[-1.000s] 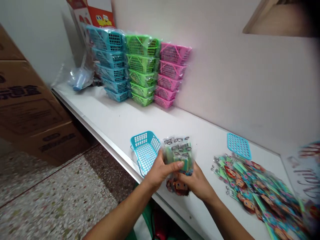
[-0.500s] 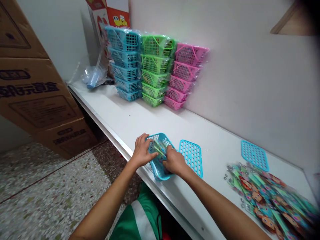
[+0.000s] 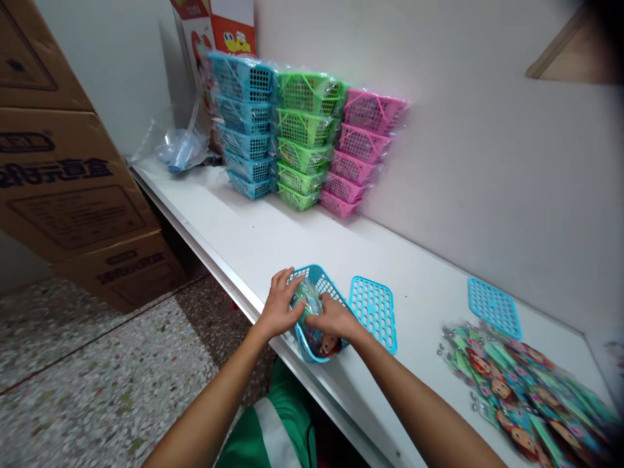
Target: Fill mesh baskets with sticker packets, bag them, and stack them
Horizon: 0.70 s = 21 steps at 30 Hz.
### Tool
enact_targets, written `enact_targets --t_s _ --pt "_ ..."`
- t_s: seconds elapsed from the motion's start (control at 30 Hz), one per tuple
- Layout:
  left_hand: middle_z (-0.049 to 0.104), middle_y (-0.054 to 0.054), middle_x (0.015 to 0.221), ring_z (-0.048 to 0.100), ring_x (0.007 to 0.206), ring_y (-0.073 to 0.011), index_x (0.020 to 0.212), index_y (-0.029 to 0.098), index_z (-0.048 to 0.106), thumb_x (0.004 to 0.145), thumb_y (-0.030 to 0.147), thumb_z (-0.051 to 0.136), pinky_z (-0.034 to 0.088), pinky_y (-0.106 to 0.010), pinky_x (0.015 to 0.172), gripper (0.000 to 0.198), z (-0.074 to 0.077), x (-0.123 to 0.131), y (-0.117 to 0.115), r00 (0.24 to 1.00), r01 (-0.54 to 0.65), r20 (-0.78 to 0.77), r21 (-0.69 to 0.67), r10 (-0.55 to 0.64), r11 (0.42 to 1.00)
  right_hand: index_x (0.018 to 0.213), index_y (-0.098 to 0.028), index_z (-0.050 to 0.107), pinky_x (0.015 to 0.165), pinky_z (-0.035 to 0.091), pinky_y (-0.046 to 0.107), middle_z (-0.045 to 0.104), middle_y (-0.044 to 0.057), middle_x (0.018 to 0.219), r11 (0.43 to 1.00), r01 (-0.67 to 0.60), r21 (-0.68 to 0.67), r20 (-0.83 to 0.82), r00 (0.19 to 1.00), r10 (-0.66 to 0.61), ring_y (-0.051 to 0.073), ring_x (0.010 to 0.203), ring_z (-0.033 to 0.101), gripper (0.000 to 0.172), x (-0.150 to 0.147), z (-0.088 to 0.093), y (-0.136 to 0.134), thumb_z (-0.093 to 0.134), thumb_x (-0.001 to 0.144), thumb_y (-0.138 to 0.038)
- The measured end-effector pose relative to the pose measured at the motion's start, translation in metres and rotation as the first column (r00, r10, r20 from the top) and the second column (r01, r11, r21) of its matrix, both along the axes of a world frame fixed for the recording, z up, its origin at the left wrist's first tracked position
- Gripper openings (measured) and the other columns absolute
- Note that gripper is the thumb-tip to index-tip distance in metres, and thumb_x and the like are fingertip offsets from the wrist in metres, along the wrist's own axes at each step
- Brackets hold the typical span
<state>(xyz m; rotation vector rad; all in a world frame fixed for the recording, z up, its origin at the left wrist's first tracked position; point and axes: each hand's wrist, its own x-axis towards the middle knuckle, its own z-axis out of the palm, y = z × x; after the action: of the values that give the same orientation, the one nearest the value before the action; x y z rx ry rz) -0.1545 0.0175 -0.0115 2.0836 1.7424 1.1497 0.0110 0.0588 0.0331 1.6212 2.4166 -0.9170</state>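
A small blue plastic basket (image 3: 325, 283) sits near the front edge of the white shelf (image 3: 253, 240). Inside it lies a bundle of cartoon-face packets (image 3: 312, 311) in clear wrap. My left hand (image 3: 280, 305) grips the basket's left side, fingers curled over the bundle. My right hand (image 3: 331, 318) presses on the bundle from the right, fingers closed on it. A flat blue grid lid (image 3: 374, 312) lies just right of the basket.
Stacks of wrapped blue (image 3: 244, 123), green (image 3: 305, 136) and pink baskets (image 3: 363, 146) stand against the wall. A second blue lid (image 3: 493, 307) and a heap of loose packets (image 3: 521, 390) lie at the right. Cardboard boxes (image 3: 63, 169) stand on the left floor.
A second ago both hands held the packet bundle above the shelf. They have since lowered it into the blue basket and now press it down; the view shifted left.
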Motion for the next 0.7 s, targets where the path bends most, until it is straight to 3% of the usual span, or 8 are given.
enact_targets --t_s 0.07,0.17,0.23,0.3,0.4,0.5,0.6,0.7 --pt "0.033 -0.009 0.146 0.022 0.136 -0.0305 0.118 0.022 0.061 0.08 0.024 0.054 0.028 -0.052 0.111 0.039 0.002 0.0 -0.001 1.0 -0.003 -0.001 -0.013 0.003 1.0 0.121 -0.009 0.046 0.065 0.048 0.029 0.069 0.012 0.096 0.999 0.004 -0.048 -0.03 1.0 -0.006 0.024 0.082 0.066 0.061 0.003 -0.001 0.001 0.057 0.074 -0.048" --pt "0.033 -0.007 0.146 0.022 0.136 -0.0328 0.099 0.022 0.069 0.076 0.019 0.055 0.029 -0.054 0.11 0.027 0.008 0.0 -0.002 1.0 0.001 -0.031 -0.05 -0.002 0.999 0.132 -0.004 0.039 0.079 0.048 0.038 0.065 0.021 0.109 0.994 -0.067 0.085 0.032 0.997 0.064 0.033 0.1 0.062 0.084 0.01 0.002 -0.004 0.062 0.07 -0.056" --pt "0.034 -0.008 0.146 0.023 0.136 -0.0335 0.087 0.019 0.068 0.073 0.017 0.055 0.031 -0.054 0.109 0.019 0.011 0.0 -0.003 0.999 -0.003 -0.053 -0.064 -0.001 0.998 0.143 -0.002 0.025 0.094 0.041 0.046 0.051 0.028 0.131 0.964 -0.135 0.229 0.064 0.99 0.124 0.039 0.121 0.049 0.096 0.013 0.004 -0.012 0.057 0.074 -0.061" --pt "0.034 -0.009 0.147 0.023 0.136 -0.0333 0.081 0.018 0.065 0.073 0.017 0.055 0.031 -0.054 0.109 0.013 0.013 0.0 -0.004 0.998 -0.006 -0.065 -0.066 0.001 0.998 0.147 -0.004 0.018 0.102 0.035 0.048 0.033 0.027 0.146 0.95 -0.18 0.256 0.067 0.983 0.168 0.037 0.133 0.036 0.085 0.013 0.005 -0.019 0.041 0.086 -0.058" --pt "0.035 -0.011 0.146 0.022 0.136 -0.0317 0.107 0.018 0.061 0.077 0.022 0.055 0.03 -0.054 0.11 0.03 0.013 -0.001 -0.004 0.999 0.005 -0.053 -0.063 -0.009 0.998 0.148 -0.008 0.019 0.101 0.036 0.05 0.02 0.027 0.152 0.965 -0.21 0.159 0.114 0.974 0.193 0.037 0.131 0.04 0.066 0.01 0.004 -0.027 0.026 0.094 -0.044" --pt "0.035 -0.014 0.145 0.022 0.136 -0.0314 0.132 0.017 0.046 0.078 0.027 0.058 0.028 -0.054 0.11 0.056 0.014 -0.003 -0.002 0.999 0.032 -0.036 -0.091 -0.036 0.995 0.149 -0.007 0.015 0.1 0.036 0.052 0.018 0.029 0.152 0.957 -0.193 0.215 0.18 0.971 0.156 0.04 0.129 0.042 0.068 0.005 0.004 -0.028 0.033 0.092 -0.039" --pt "0.032 -0.015 0.146 0.02 0.137 -0.0335 0.129 0.017 0.05 0.073 0.026 0.062 0.027 -0.055 0.11 0.057 0.015 -0.003 0.0 0.997 0.051 -0.046 -0.139 -0.058 0.989 0.148 -0.002 0.011 0.105 0.033 0.048 0.019 0.029 0.151 0.962 -0.17 0.216 0.176 0.975 0.133 0.037 0.136 0.033 0.074 0.003 0.006 -0.026 0.04 0.088 -0.032" --pt "0.028 -0.014 0.148 0.017 0.137 -0.0341 0.127 0.018 0.052 0.071 0.025 0.064 0.026 -0.055 0.11 0.058 0.016 -0.002 0.0 0.996 0.051 -0.063 -0.151 -0.061 0.987 0.148 0.0 0.008 0.107 0.031 0.044 0.013 0.029 0.153 0.971 -0.221 0.093 0.07 0.974 0.215 0.033 0.14 0.025 0.077 0.004 0.004 -0.022 0.043 0.085 -0.027"
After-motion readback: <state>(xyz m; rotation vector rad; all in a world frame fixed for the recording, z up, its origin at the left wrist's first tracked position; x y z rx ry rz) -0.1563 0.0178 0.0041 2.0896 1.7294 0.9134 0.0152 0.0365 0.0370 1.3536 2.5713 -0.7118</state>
